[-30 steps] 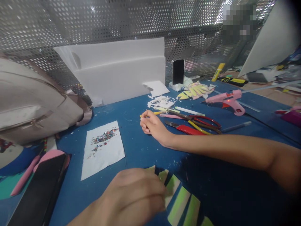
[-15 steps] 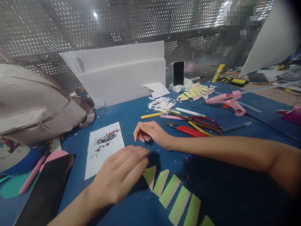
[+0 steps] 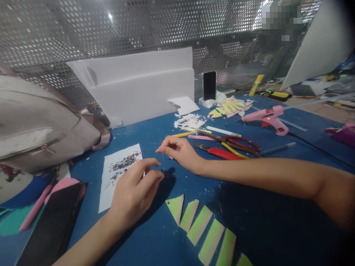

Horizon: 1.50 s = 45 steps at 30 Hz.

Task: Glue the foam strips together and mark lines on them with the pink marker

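Note:
My left hand (image 3: 135, 190) hovers over the blue table with its fingers curved and apart, holding nothing I can see. It covers the right edge of a white sheet of paper (image 3: 107, 192), on which lie small shiny gems (image 3: 124, 162) of mixed colours. Just beyond, my right hand (image 3: 183, 153) has thumb and forefinger pinched together; anything between them is too small to make out. Nearer to me, green-and-pink striped pieces (image 3: 200, 225) lie in a curved row. The pointed first piece (image 3: 175, 210) carries a small dark dot.
Red-handled scissors (image 3: 244, 144), a red cutter (image 3: 222, 153) and several pens lie past my right forearm. A pink glue gun (image 3: 266, 117) stands at right, its cord trailing. White scraps (image 3: 190, 121), a phone (image 3: 209, 87), a bag (image 3: 47, 125) and a black case (image 3: 52, 225) surround the area.
My left hand has drawn back slightly left, its fingers parting and uncovering the pointed piece with the dot. My right hand's fingers have lifted and come together into a pinch.

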Motion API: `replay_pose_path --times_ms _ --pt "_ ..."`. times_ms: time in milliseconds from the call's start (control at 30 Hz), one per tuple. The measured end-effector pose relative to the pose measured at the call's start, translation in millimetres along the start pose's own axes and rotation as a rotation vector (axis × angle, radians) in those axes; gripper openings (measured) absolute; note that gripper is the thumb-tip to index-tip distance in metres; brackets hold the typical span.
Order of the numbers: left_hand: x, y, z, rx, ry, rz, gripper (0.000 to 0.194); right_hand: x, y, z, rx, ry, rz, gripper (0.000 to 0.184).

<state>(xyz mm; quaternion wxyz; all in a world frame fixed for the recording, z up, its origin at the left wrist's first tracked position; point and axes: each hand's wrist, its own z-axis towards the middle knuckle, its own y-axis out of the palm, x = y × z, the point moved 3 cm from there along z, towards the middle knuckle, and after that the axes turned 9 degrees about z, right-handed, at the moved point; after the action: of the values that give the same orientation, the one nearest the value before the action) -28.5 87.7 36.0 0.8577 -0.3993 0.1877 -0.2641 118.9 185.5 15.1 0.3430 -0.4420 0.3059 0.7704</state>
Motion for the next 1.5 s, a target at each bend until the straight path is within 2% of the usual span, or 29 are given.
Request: replay_pose_path --times_ms 300,467,600,667,733,767,867,1000,1100,1200,1333,1500 --pt "24 -10.2 4 -0.01 0.176 -0.116 0.017 4 -3 3 0.047 -0.035 -0.006 0.032" --pt "40 -23.5 11 -0.1 0.113 -0.283 0.014 4 -3 2 0.042 -0.026 0.001 0.034" --pt "52 -31.5 16 -0.109 0.07 -0.412 0.018 3 -3 2 0.042 -0.007 0.01 0.031" --pt "57 -32.3 14 -0.079 0.13 -0.385 0.021 4 -4 3 0.056 0.013 0.019 0.031" --pt "60 -32.1 11 -0.043 0.263 -0.368 0.021 6 -6 4 0.078 0.041 0.031 0.032" --pt "58 -31.6 10 -0.024 0.264 -0.36 0.022 8 -7 5 0.09 0.054 0.038 0.033" --pt "39 -27.7 10 -0.063 0.099 -0.387 0.019 12 -9 6 0.116 0.089 0.052 0.033" --pt "6 -25.3 13 0.017 -0.161 -0.372 0.016 13 -9 7 0.125 0.113 0.043 0.027" --pt "-12 -18.1 12 0.042 -0.317 -0.374 0.01 7 -4 5 0.055 0.113 0.018 0.019" --pt "-24 -8.0 7 0.022 -0.448 -0.373 0.008 -1 3 2 -0.074 0.076 -0.012 0.012" --pt "-32 1.3 1 -0.013 -0.562 -0.373 0.008 -5 7 -2 -0.187 0.044 -0.016 0.017" --pt "-32 2.7 2 -0.032 -0.596 -0.385 0.009 -3 5 -1 -0.149 0.067 -0.034 0.014"
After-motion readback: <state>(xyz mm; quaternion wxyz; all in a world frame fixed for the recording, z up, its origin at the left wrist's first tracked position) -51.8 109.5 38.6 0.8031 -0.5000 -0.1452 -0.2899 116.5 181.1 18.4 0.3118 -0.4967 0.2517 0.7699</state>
